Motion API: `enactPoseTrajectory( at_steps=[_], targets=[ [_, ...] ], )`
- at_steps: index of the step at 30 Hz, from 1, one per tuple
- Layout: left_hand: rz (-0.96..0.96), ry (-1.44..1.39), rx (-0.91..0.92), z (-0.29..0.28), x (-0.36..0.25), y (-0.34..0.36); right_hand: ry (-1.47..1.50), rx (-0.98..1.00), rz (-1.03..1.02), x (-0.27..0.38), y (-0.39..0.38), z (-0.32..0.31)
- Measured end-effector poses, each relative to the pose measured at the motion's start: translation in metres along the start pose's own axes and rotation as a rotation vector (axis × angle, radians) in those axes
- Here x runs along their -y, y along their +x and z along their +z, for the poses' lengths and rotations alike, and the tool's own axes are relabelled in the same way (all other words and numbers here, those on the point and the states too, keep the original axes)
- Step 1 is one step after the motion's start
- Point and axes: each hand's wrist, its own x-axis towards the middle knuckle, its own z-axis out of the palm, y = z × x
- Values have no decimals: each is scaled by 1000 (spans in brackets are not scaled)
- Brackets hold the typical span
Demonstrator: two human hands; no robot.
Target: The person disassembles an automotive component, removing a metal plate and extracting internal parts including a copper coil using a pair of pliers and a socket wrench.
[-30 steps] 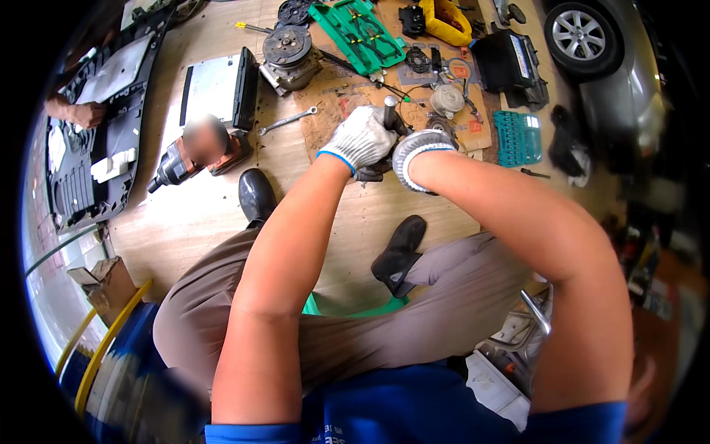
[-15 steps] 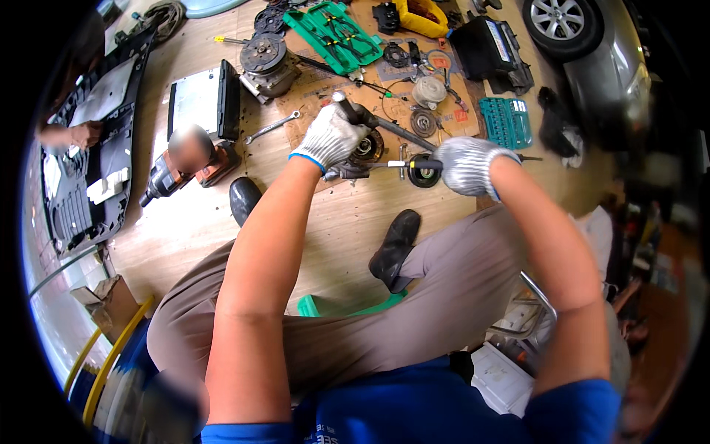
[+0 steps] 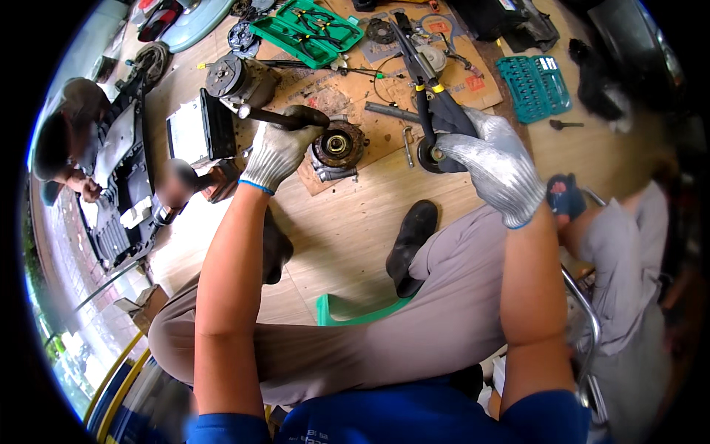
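Observation:
My left hand (image 3: 281, 152), in a white knit glove, is closed round a dark rod-like tool (image 3: 270, 116) with a round pale end; its exact kind is unclear. Right beside it on the cardboard sits a round metal housing (image 3: 336, 144) with a ring-shaped centre. My right hand (image 3: 492, 159), gloved too, grips pliers (image 3: 419, 70) with black-and-yellow handles, their jaws pointing away from me. Partly under that hand lies a black round pulley (image 3: 429, 155). A grey bar (image 3: 390, 111) reaches behind the pliers, and a thin metal tool (image 3: 408, 146) lies left of the pulley.
A compressor (image 3: 244, 78) stands at the far left, near a green case of pliers (image 3: 307, 33). A teal socket set (image 3: 534, 87) lies on the right. At left, a co-worker's hand (image 3: 85, 185) is at a black panel (image 3: 122, 200), near a cordless tool (image 3: 214, 181).
Both hands have drawn apart, the left moving leftward off the metal housing. My right hand's dark-handled tool pointed left before; now pliers point away from me. The view has shifted.

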Motion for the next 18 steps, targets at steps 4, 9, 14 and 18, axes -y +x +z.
enactPoseTrajectory(
  at_steps=[4, 9, 14, 18],
  targets=[
    [-69, -90, -97, 18, -5, -7, 92, 22, -51, 2, -3, -13],
    [-82, -132, -229, 44, -5, -20, 234, 44, -116, 5, -20, -24],
    [-65, -193, -260, 39, -6, -9, 294, 44, -80, 5, -38, -35],
    [-34, -125, -251, 38, -6, -3, 353, 17, -127, -4, -38, -36]
  ],
)
